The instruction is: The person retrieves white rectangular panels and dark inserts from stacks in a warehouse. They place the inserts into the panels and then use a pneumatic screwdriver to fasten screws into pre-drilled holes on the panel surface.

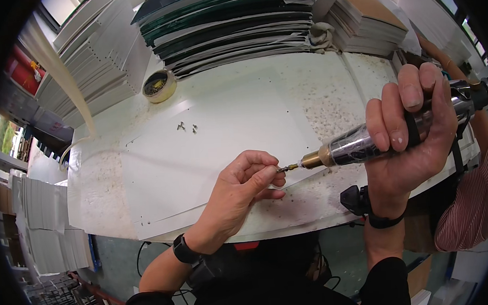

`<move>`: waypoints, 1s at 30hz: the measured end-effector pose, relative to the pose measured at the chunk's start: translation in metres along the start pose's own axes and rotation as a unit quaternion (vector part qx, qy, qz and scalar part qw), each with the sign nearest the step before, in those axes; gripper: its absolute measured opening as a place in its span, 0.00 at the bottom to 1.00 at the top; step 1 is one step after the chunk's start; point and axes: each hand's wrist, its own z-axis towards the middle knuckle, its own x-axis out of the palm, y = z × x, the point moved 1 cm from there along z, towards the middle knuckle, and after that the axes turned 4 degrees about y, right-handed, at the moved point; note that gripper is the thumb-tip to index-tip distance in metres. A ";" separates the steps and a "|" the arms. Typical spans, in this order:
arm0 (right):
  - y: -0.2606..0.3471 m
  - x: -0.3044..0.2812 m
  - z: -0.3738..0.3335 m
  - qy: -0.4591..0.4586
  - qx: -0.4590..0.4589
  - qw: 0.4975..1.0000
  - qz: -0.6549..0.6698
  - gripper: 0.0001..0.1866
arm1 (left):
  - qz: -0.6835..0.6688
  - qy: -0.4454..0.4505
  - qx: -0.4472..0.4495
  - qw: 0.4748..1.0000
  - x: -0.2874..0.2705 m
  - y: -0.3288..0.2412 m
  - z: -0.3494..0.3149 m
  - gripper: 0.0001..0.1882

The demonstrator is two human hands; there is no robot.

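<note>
A silver-bodied power screwdriver with a brass nose (pixel 361 143) lies level above the near edge of the white, speckled tabletop (pixel 319 97), clamped in the right hand (pixel 413 136). The left hand (pixel 245 186) pinches its fingertips together at the tool's bit tip, over a white flat sheet (pixel 199 155). Two small metal screws (pixel 187 127) lie farther back on the sheet, and a roll of yellowish tape (pixel 159 86) sits beyond, before stacked dark-and-white boards (pixel 230 24).

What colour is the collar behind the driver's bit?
Brass-gold, on the power screwdriver gripped by the right hand; head view shows it.
</note>
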 end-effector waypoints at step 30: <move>-0.017 0.006 0.011 0.015 0.106 0.962 -0.252 0.14 | 0.532 0.037 0.175 0.828 0.021 -0.003 0.037 0.11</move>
